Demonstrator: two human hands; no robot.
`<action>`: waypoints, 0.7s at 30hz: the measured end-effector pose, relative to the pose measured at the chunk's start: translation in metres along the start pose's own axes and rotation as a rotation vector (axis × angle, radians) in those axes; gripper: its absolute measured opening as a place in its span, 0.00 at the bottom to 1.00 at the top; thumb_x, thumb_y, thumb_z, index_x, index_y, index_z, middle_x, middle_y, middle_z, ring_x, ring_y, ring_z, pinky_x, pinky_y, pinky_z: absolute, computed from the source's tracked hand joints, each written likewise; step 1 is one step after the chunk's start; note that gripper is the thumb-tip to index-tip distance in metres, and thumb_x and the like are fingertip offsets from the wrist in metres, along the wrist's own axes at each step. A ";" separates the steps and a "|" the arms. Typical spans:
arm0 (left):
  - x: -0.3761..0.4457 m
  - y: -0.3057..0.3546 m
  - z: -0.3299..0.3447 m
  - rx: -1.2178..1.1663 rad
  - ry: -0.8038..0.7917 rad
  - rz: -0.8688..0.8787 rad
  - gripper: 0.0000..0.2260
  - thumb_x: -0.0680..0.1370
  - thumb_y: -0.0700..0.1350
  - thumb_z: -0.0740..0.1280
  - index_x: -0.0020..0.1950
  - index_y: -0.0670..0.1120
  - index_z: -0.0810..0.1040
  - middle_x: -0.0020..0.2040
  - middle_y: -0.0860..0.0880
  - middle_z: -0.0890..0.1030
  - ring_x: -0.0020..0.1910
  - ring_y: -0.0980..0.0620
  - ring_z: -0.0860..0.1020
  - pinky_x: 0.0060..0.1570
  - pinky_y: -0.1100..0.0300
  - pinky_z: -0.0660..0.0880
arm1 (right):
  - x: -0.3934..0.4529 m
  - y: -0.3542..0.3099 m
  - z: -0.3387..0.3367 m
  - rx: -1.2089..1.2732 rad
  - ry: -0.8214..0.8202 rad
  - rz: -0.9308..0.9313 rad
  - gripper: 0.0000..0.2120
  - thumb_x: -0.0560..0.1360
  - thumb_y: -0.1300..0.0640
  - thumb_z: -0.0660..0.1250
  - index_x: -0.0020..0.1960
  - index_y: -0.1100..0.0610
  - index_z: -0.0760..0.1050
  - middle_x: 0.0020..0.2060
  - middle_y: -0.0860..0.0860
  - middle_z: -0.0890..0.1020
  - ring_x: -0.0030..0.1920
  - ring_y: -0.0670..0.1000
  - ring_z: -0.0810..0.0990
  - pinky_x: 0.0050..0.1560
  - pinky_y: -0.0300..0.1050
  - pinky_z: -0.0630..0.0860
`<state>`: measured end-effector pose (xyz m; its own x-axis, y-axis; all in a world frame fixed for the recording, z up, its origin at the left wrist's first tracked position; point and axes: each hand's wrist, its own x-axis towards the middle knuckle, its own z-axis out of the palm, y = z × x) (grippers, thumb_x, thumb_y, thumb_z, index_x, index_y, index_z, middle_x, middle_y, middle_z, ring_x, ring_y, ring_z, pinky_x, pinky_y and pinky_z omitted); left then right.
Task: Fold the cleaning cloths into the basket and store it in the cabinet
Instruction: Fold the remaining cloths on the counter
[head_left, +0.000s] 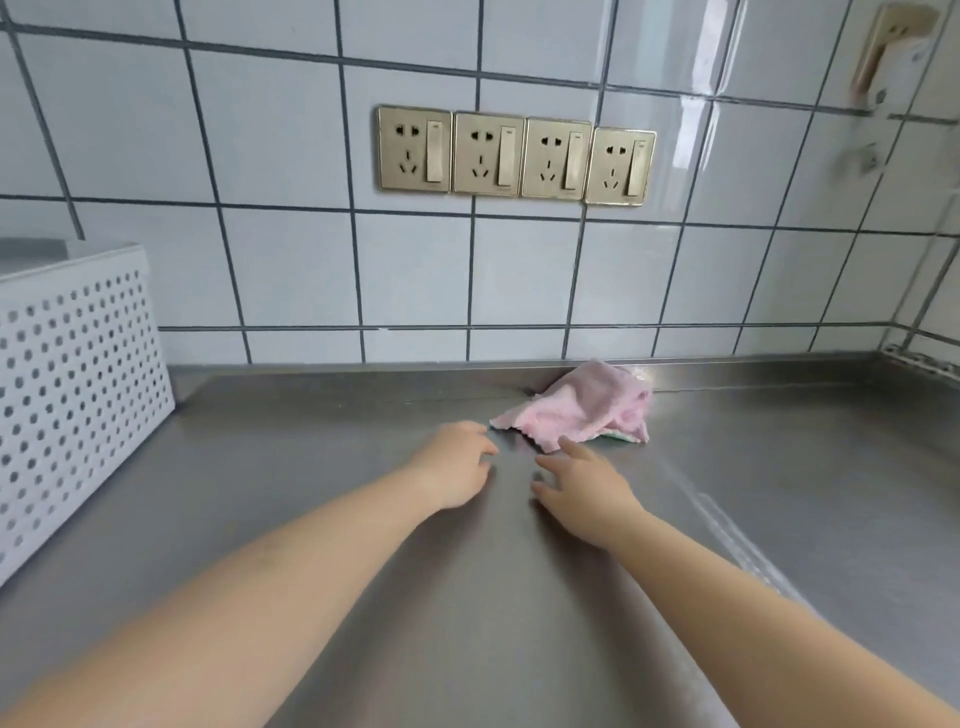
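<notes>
2 bare hands, left hand (457, 465) and right hand (584, 486), fingers spread and holding nothing, are reaching toward a crumpled pink cloth (582, 408), seemingly to flatten it for folding.

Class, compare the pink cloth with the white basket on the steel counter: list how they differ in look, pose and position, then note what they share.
The pink cloth is soft and lies crumpled in a low heap; the white basket is rigid, boxy and stands upright. The cloth is plain pink with a green edge showing; the basket wall is white and full of round holes. The cloth lies near the back wall, right of centre; the basket stands far left. Both rest on the steel counter.
</notes>
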<state>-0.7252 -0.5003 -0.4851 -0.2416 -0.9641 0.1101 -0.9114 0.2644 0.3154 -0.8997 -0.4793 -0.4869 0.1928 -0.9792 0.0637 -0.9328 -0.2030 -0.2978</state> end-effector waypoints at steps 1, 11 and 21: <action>0.013 0.000 0.005 0.042 0.016 0.018 0.16 0.81 0.41 0.56 0.67 0.48 0.74 0.76 0.48 0.61 0.74 0.47 0.57 0.70 0.60 0.55 | 0.010 0.003 0.002 -0.026 0.004 -0.010 0.18 0.78 0.46 0.57 0.67 0.49 0.71 0.73 0.51 0.62 0.72 0.54 0.60 0.66 0.48 0.62; 0.065 0.013 0.016 0.173 0.106 0.050 0.17 0.78 0.38 0.56 0.63 0.50 0.75 0.62 0.47 0.75 0.61 0.43 0.73 0.55 0.53 0.71 | 0.048 0.014 0.003 -0.021 0.175 -0.006 0.17 0.78 0.46 0.58 0.65 0.48 0.72 0.63 0.49 0.76 0.64 0.53 0.70 0.64 0.52 0.62; 0.019 0.041 -0.054 -0.212 0.378 0.096 0.03 0.76 0.41 0.66 0.46 0.48 0.77 0.42 0.54 0.75 0.42 0.52 0.73 0.42 0.61 0.68 | 0.005 0.004 -0.059 0.234 0.332 0.109 0.12 0.76 0.49 0.61 0.56 0.46 0.78 0.48 0.51 0.83 0.48 0.55 0.79 0.41 0.42 0.70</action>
<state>-0.7491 -0.5064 -0.4192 -0.1474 -0.8687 0.4728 -0.7929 0.3896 0.4685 -0.9207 -0.4847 -0.4318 -0.0479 -0.9489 0.3118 -0.8406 -0.1303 -0.5257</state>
